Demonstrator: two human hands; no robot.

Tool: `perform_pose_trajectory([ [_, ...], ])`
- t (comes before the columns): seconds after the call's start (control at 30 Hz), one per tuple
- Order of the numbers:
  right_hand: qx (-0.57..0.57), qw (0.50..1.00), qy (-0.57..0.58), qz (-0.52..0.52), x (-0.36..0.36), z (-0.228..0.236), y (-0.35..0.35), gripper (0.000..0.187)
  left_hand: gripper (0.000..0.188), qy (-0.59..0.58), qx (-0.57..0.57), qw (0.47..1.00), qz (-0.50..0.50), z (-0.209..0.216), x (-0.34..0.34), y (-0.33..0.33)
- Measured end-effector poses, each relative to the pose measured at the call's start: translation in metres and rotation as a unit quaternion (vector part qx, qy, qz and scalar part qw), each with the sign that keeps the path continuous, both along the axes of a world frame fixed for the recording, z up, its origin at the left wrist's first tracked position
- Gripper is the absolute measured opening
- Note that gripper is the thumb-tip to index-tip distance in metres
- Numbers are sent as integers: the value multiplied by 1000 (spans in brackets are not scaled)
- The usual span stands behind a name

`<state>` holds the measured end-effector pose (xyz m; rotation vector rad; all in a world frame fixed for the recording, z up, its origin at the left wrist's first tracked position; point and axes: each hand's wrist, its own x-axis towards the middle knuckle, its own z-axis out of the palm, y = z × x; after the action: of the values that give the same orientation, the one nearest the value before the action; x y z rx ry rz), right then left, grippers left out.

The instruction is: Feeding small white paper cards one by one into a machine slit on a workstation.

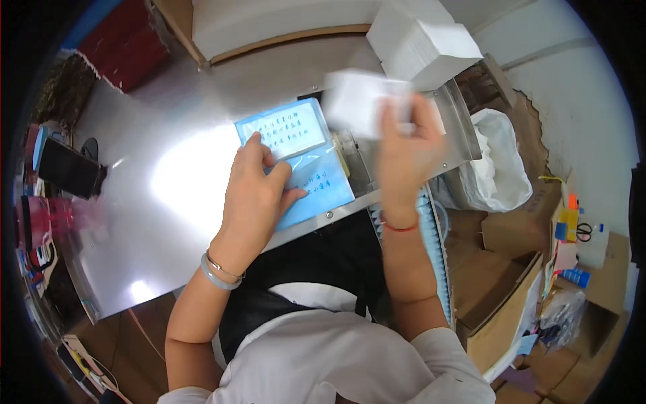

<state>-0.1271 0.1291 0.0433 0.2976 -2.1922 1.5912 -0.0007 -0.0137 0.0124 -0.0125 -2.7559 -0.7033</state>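
Note:
My left hand point(256, 185) rests on a blue and white packet point(319, 178) with dark lettering, lying near the table's front edge. Its index finger presses the upper part, where a white panel point(296, 128) shows; the thumb lies lower down, and the other fingers are curled on the packet. Raised to the right of the packet, my right hand point(410, 145) is blurred by motion. Its fingers close on a white folded paper napkin point(360, 101), also blurred. Whether this is one napkin or a small wad cannot be told.
A tall stack of white folded paper point(420, 50) stands at the far right of the metal table point(134, 236). Beyond the right edge hangs a white-lined bag point(501, 168) above cardboard boxes point(501, 283). A dark phone point(70, 165) stands at left, near a pink container point(44, 219).

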Motion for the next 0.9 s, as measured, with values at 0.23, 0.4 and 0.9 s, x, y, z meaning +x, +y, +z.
perform_pose_trajectory([
  [0.23, 484, 854, 170, -85, -32, -43, 63, 22, 32, -16, -18, 1000, 11, -3, 0, 2],
  [0.4, 372, 919, 122, -53, -25, -67, 55, 35, 31, -11, -29, 1000, -5, -2, 2, 2],
  [0.9, 444, 891, 65, -64, -50, -37, 82, 98, 30, -15, -33, 999, -2, -2, 2, 1],
])
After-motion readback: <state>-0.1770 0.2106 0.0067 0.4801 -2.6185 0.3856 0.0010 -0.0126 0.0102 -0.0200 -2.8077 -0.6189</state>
